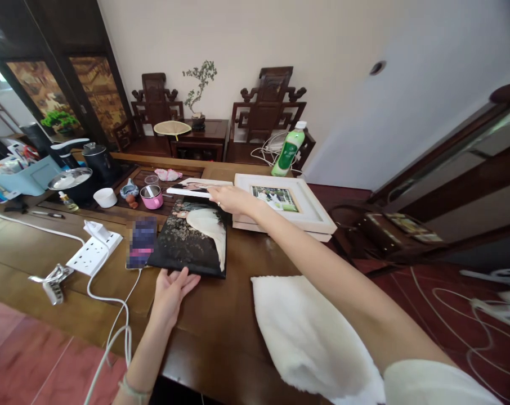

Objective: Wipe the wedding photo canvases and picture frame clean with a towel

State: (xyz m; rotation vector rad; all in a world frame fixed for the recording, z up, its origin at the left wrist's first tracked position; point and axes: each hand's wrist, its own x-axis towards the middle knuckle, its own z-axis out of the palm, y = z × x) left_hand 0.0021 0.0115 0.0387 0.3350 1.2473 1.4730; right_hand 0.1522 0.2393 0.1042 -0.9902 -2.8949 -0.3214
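Observation:
A dark photo panel [177, 243] showing a figure in a long white dress lies in front of me on the wooden table. My left hand [173, 289] grips its near edge, thumb and fingertips against the border. Just beyond it is a second photo panel [181, 192] with white edges, overlapping the dark one's far end. My right hand [228, 199] reaches across and holds that panel at its right end; some of the fingertips are hidden. A white picture frame [308, 205] rests on another frame to the right. A white fluffy cloth [297, 332] lies under my right forearm.
Left of the panels are a phone [142, 242], a white power strip [93, 250] with trailing cables and a metal clamp-like object [54, 283]. A pink cup [152, 197], black kettle [98, 163] and blue bin [31, 175] stand farther back. A green bottle [289, 149] stands behind the frames.

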